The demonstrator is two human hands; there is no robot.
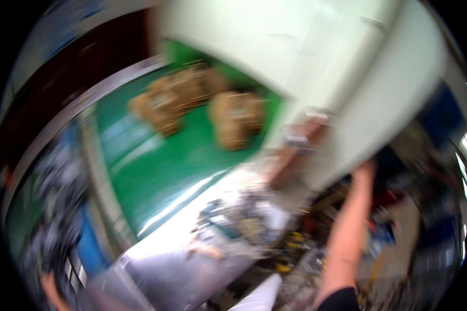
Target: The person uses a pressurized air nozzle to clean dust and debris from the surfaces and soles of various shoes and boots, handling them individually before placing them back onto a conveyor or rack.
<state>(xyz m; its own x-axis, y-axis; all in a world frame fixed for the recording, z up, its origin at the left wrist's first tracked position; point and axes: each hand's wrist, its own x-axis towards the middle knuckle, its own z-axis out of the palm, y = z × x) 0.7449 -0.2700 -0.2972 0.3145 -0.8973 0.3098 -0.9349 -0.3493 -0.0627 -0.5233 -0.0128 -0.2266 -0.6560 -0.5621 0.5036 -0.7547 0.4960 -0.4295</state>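
Right of the metal tabletop [176, 272], the person's right hand [365, 170] is showing blurred at the lower edge of a large, smooth, whitish panel [386, 98], which is standing beyond the tabletop. Left of the tabletop, the left hand [49, 284] is showing near a lumpy, dark-grey pile [59, 192]; blur is hiding how far open either hand is or whether it is holding anything.

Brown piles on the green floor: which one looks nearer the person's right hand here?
The right brown pile, the smaller one, shows nearer the right hand; the left brown pile spreads wider and lies farther left in the picture.
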